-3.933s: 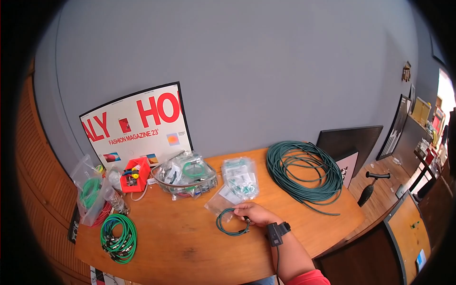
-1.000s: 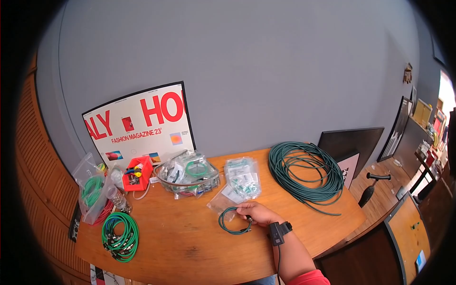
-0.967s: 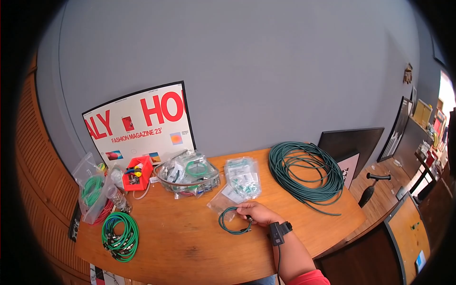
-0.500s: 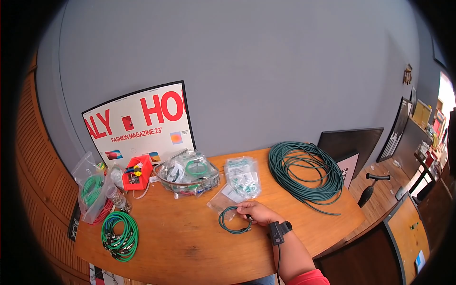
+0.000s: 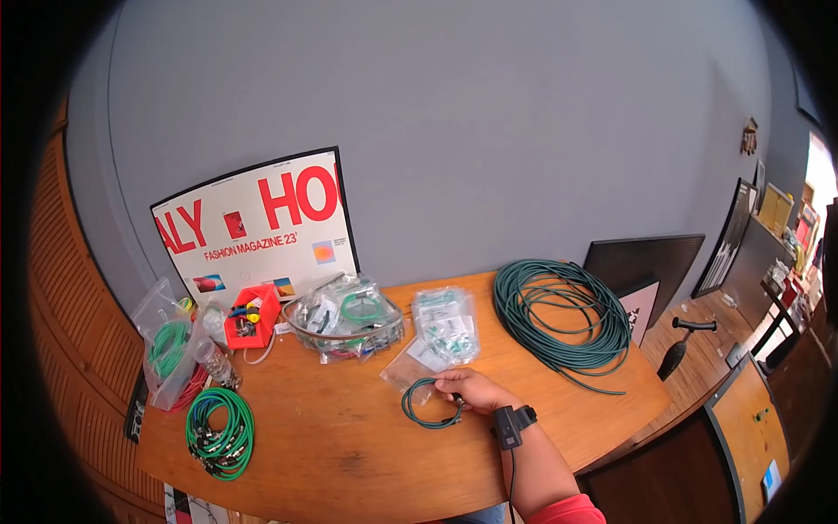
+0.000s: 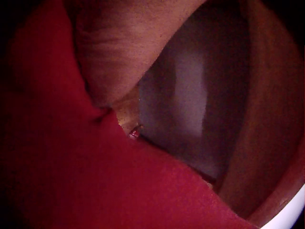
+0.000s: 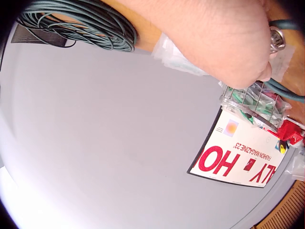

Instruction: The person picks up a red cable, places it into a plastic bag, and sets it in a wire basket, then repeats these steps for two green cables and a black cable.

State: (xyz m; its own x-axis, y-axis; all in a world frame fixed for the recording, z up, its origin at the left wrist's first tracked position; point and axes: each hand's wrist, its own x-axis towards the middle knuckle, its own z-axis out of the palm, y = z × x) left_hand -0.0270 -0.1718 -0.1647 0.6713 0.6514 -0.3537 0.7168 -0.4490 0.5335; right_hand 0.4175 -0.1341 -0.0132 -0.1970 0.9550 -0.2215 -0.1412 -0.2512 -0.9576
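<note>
Low in the centre of the head view, my right hand [image 5: 473, 391] grips a short dark green cable [image 5: 407, 410] wound into a loop, over the wooden table. A metal connector [image 7: 276, 40] on this cable shows beside the hand in the right wrist view. Just behind the loop lies a clear plastic bag [image 5: 408, 367], next to a stack of clear packets [image 5: 443, 325] with green contents. My left hand is absent from the head view; the left wrist view has only a dark, close patch of skin [image 6: 133, 47] against red cloth [image 6: 109, 167], with the fingers hidden.
Bright green cables [image 5: 247, 437] lie coiled at the table's left, near a bagged coil [image 5: 166, 349] and a red bin [image 5: 272, 319]. A wire basket [image 5: 384, 336] of bagged parts stands behind. A big dark green cable coil [image 5: 515, 336] covers the right back.
Since the earliest frame, the table scene has shifted slightly to the right in the head view. My right hand keeps its hold on the cable loop in nearly the same place.
</note>
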